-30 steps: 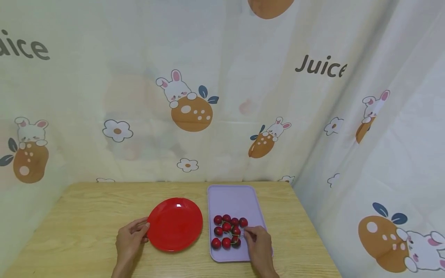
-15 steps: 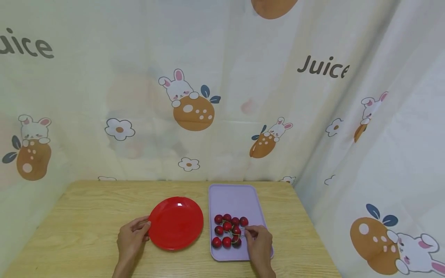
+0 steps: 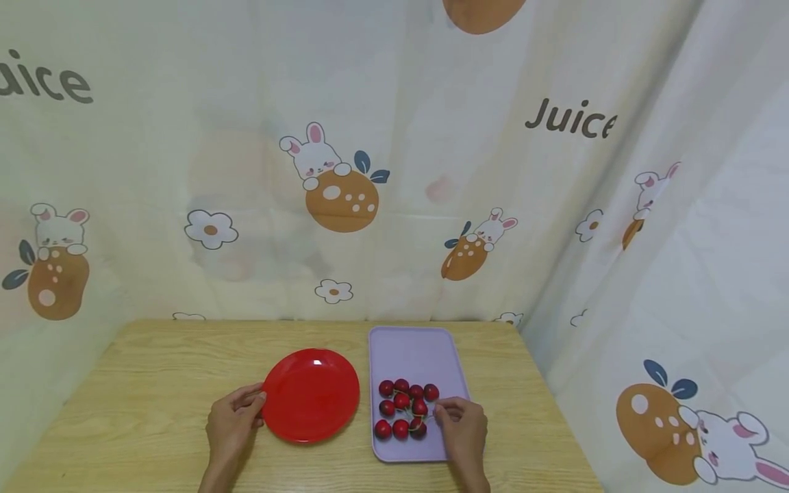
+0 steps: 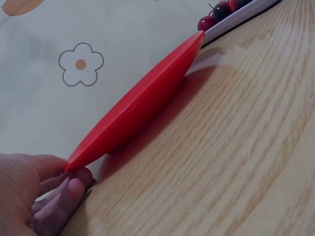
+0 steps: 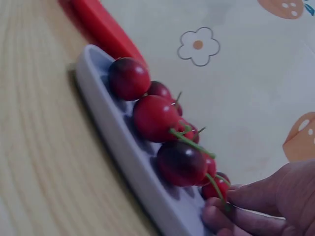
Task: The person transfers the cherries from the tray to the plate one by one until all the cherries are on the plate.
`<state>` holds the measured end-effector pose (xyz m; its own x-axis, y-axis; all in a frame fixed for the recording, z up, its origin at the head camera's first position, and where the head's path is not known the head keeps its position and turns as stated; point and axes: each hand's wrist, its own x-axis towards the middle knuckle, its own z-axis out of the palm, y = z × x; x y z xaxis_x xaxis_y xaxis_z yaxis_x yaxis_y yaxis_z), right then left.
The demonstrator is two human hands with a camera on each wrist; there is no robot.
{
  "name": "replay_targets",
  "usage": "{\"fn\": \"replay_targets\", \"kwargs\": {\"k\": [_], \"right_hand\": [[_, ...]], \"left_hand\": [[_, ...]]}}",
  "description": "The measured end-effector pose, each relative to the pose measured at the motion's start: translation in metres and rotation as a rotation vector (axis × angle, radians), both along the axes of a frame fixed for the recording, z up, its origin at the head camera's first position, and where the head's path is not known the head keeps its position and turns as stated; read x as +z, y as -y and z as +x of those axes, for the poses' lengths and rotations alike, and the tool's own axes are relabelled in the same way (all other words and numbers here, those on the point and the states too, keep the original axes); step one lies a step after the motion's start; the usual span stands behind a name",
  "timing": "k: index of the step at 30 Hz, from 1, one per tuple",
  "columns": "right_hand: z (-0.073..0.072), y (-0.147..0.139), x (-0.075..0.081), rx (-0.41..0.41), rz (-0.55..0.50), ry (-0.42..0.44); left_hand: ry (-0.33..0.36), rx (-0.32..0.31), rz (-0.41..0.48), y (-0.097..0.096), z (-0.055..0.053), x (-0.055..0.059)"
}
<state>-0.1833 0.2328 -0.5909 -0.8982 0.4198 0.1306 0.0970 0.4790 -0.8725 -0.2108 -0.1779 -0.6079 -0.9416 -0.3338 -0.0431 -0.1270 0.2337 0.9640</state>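
A round red plate (image 3: 310,396) lies on the wooden table, left of a lilac tray (image 3: 414,348). My left hand (image 3: 233,419) pinches the plate's left rim, thumb above and fingers beneath, as the left wrist view shows. Several dark red cherries (image 3: 401,429) with green stems sit bunched in the near half of the tray. At their right side, my right hand (image 3: 464,426) reaches over the tray's edge. In the right wrist view its thumb and fingers (image 5: 256,194) pinch a thin green cherry stem (image 5: 214,186) close to the fruit.
The light wooden table (image 3: 179,363) carries the plate and tray side by side with a narrow gap between. A pale curtain (image 3: 246,137) with rabbits, flowers and "Juice" lettering hangs behind the table and along its sides.
My right hand has shifted very slightly to the right, its fingers still at the cherry stems. My left hand, the plate and the tray stay put; the head view has swayed a little.
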Motion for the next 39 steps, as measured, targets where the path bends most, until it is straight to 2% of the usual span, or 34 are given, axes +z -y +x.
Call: {"fn": "replay_targets", "kwargs": {"k": [9,16,22,29,39], "right_hand": [[0.002,-0.004,0.009,0.033,-0.391,0.062],[0.003,-0.011,0.014,0.044,-0.584,0.130],[0.005,-0.014,0.017,0.053,-0.653,0.136],[0.008,-0.018,0.015,0.040,-0.705,0.175],[0.008,-0.021,0.016,0.030,-0.776,0.167]], "left_hand": [[-0.002,-0.010,0.000,0.000,0.002,0.002],[0.006,-0.007,-0.026,-0.001,0.002,0.003],[0.009,-0.010,-0.037,-0.001,0.001,0.001],[0.045,0.000,-0.052,-0.002,0.000,0.000],[0.012,-0.013,-0.032,-0.001,0.000,0.002]]}}
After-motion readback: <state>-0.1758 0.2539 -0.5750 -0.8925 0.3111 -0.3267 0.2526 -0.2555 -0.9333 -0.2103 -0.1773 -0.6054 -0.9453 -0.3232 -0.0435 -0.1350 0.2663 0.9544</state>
